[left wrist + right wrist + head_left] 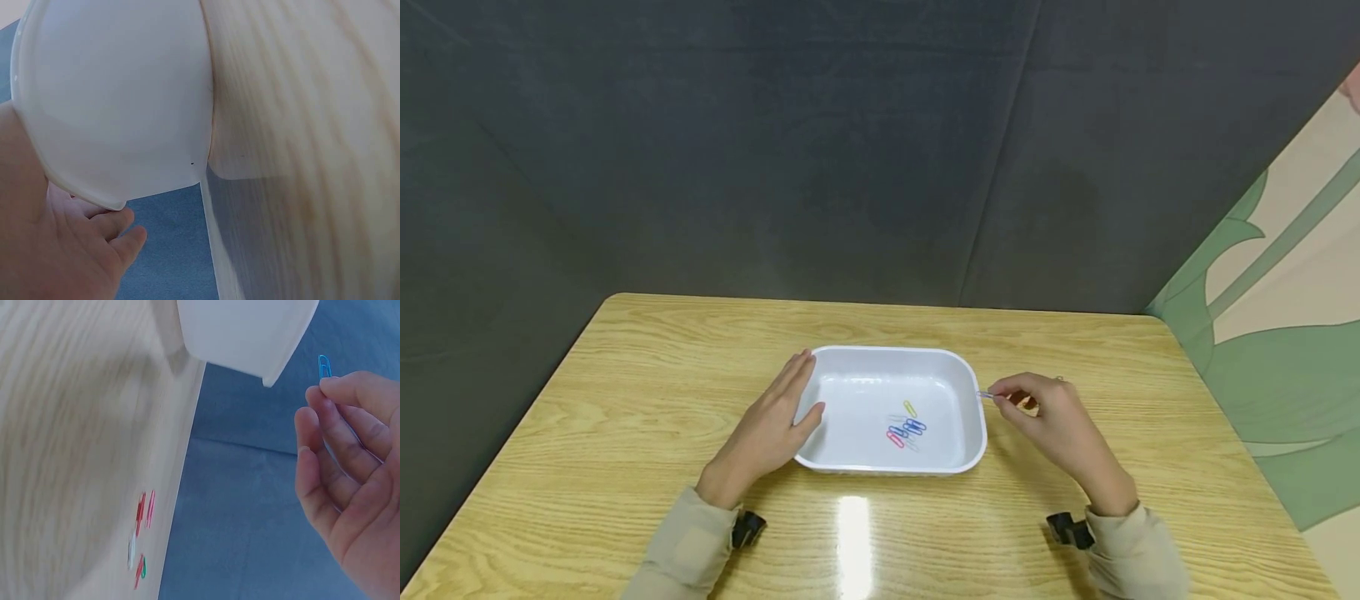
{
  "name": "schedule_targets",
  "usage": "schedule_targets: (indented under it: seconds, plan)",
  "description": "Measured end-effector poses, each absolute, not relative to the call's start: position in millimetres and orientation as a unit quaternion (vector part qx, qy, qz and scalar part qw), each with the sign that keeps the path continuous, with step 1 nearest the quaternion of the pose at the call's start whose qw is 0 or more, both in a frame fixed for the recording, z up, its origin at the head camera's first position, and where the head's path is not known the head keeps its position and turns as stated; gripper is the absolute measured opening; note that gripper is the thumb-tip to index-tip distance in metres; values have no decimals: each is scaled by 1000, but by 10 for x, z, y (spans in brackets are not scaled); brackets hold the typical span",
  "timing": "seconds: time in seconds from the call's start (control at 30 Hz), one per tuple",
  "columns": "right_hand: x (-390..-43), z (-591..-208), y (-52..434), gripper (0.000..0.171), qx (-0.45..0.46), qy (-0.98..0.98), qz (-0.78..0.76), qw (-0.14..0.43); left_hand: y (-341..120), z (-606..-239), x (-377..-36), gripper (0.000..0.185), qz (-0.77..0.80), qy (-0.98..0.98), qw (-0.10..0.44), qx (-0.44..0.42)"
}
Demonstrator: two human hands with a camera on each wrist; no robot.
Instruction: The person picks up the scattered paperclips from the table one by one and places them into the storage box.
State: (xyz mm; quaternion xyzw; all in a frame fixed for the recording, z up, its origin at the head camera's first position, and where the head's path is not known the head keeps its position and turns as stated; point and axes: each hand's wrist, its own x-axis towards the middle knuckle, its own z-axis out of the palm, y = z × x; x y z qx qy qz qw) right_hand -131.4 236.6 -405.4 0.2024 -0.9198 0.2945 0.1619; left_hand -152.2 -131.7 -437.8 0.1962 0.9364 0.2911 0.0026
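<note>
A white rectangular tray sits on the wooden table, with several paper clips in blue, pink, yellow and white lying in it, right of its middle. My left hand rests along the tray's left rim, fingers extended and thumb over the inside. The left wrist view shows the tray's outer wall against that hand. Between thumb and index finger, my right hand pinches a blue paper clip. It holds the clip at the tray's right rim; whether they touch cannot be told.
On the table near my right hand lie more paper clips, among them a red one, a pink one, a white one and a green one. A dark curtain hangs behind the table.
</note>
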Motion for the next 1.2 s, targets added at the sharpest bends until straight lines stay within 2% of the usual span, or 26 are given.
schedule_targets:
  seconds: [0.33, 1.2]
  plan:
    - [-1322, -4058, 2130, 14, 201, -920, 321, 99, -1314, -4380, -1522, 68, 291, 937, 2, 196]
    - [-1347, -4231, 1666, 9, 233, -922, 306, 50, -1314, -4387, -1523, 69, 292, 936, 1, 195]
